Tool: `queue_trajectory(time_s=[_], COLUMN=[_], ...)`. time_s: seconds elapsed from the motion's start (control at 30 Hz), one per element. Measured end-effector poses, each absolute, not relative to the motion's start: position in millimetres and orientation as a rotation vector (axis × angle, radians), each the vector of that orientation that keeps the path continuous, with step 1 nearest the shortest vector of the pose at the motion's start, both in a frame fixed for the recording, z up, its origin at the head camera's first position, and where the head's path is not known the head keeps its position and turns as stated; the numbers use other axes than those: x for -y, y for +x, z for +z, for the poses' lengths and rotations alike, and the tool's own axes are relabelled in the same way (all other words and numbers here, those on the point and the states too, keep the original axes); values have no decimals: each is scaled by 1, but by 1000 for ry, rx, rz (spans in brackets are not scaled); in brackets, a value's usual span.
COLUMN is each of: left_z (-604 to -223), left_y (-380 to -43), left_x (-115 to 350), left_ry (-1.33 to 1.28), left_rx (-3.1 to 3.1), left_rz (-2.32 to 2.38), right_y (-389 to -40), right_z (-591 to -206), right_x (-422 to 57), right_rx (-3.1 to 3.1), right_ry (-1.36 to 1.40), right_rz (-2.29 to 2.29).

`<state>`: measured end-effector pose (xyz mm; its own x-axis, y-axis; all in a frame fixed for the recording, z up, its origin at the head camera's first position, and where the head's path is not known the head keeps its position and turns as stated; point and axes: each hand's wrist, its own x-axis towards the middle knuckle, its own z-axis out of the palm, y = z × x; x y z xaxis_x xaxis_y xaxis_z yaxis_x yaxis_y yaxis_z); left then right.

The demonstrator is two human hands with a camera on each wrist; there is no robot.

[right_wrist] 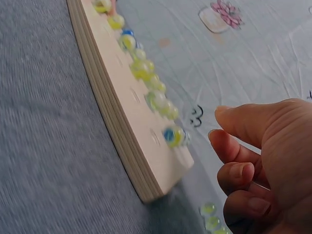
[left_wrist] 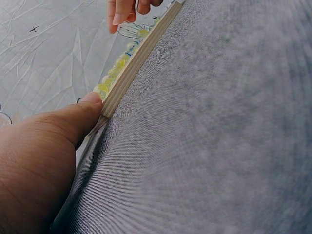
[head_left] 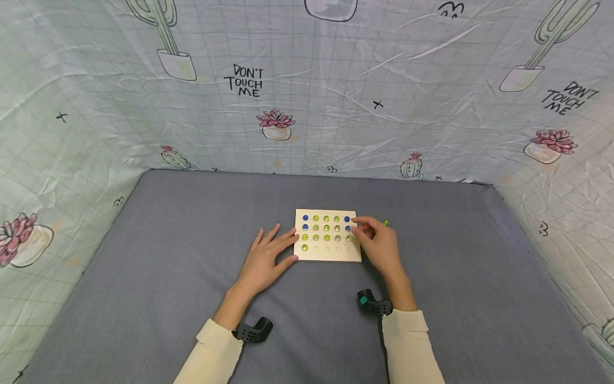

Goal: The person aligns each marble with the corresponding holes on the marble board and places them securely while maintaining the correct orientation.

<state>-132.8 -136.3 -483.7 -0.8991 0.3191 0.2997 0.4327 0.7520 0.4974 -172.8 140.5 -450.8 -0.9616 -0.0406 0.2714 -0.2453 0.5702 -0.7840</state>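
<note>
A pale wooden board (head_left: 331, 255) lies flat, with rows of glass marbles (right_wrist: 141, 68) in its round hollows. Most marbles are yellow-green; blue ones sit at both ends of the two far rows. In the nearest row one green marble (head_left: 304, 247) stands at the left, and bare hollows (right_wrist: 155, 137) follow. My left hand (head_left: 261, 266) has its fingers spread and touches the board's left edge, the thumb (left_wrist: 90, 105) at the near corner. My right hand (head_left: 380, 245) hovers by the right edge, thumb and index fingertips apart, other fingers loosely bent, no marble visible between them.
Loose green marbles (right_wrist: 212, 223) lie right of the board, partly hidden behind my right hand; one green marble (head_left: 386, 222) shows past its knuckles. Grey cloth (head_left: 192, 224) covers the table. A printed curtain (head_left: 326, 96) rises behind and at both sides.
</note>
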Motion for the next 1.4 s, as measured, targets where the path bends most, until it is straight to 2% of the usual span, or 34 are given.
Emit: queue_trajectory(time_s=[0.53, 1.4], left_z=[-483, -484], left_y=[-132, -133], left_x=[137, 137], left_ry=[-590, -588], left_rx=[2758, 2763], left_rz=[-873, -872], right_y=[-177, -179], right_z=[-461, -471], right_x=[-160, -165], right_rx=[2623, 2609], right_ry=[90, -31], right_rz=[1274, 1247])
